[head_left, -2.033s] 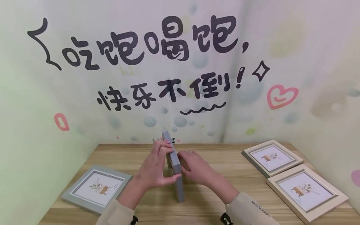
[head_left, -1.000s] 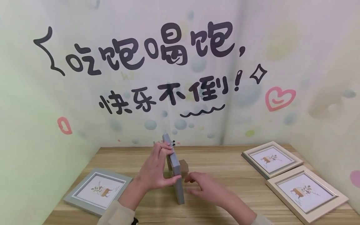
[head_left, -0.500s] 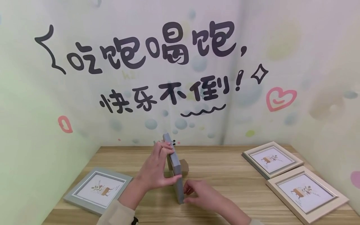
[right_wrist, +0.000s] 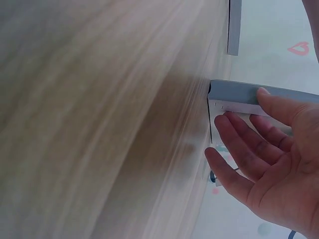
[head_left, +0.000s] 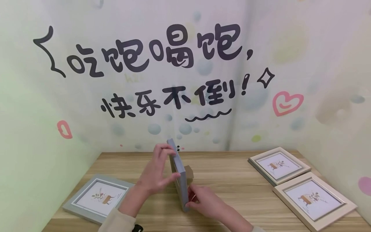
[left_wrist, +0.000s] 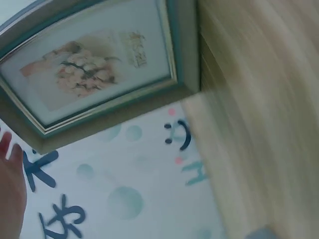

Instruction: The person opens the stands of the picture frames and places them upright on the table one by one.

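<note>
A grey-blue picture frame [head_left: 180,162] stands upright on one edge at mid-table, nearly side-on in the head view. Its floral picture [left_wrist: 87,69] shows in the left wrist view. From its back juts a brown stand flap [head_left: 189,172]. My left hand [head_left: 153,174] is spread at the frame's upper edge, fingertips and thumb loosely along it. Down at the near lower corner, my right hand [head_left: 204,201] pinches the frame's side, thumb on the grey edge and fingers bent behind, as the right hand [right_wrist: 271,144] shows in the right wrist view.
A grey frame [head_left: 87,206] lies flat at the left of the wooden table [head_left: 232,161]. Two cream frames lie at the right, a smaller one [head_left: 302,167] behind a larger one [head_left: 342,212]. A printed cloth wall [head_left: 145,19] closes off the back.
My right hand has left the stand flap, now swung out behind, and moved down to the frame's near lower corner. My left hand's thumb and fingers have loosened and shifted slightly left.
</note>
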Demonstrator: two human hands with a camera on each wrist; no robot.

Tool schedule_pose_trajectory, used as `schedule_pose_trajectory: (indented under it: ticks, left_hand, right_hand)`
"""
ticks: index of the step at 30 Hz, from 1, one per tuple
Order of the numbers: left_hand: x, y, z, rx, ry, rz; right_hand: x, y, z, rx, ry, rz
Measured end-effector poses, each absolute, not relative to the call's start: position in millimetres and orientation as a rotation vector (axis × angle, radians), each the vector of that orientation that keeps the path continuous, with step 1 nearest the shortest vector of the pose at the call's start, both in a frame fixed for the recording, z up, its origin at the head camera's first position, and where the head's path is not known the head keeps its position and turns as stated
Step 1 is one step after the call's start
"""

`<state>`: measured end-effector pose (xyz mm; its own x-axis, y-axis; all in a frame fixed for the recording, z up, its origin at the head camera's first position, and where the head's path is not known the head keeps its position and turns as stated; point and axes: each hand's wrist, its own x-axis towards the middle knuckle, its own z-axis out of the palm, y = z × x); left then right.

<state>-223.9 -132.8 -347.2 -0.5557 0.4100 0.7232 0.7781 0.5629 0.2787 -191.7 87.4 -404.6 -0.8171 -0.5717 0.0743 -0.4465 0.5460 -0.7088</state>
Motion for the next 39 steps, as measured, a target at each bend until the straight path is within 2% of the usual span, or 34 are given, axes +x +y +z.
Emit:
schedule_pose_trajectory:
  ticks: [5, 10, 18, 31, 39]
  left_hand:
    - [-234, -133, -355, -0.597, -2.143, -1.255]
    - [-247, -135, -377, -0.328, -2.382, -1.365]
    - [-250, -135, -401, -0.279, -2.636, -1.405]
    - [-252, -135, -408, -0.191, -2.654, -1.342]
    - [-252, -136, -405, -0.198, -2.67, -1.234]
  right_hand:
    - [-192, 87, -406, -0.878, 2.6, -1.158]
    - [-192, 86, -408, -0.877, 2.605, -1.145]
    - [-190, 84, -407, -0.904, 2.613, -1.143]
    - [-192, 103, -413, -0.847, 2.607, -1.132]
    - [-177, 118, -399, -0.797, 2.804, -0.977]
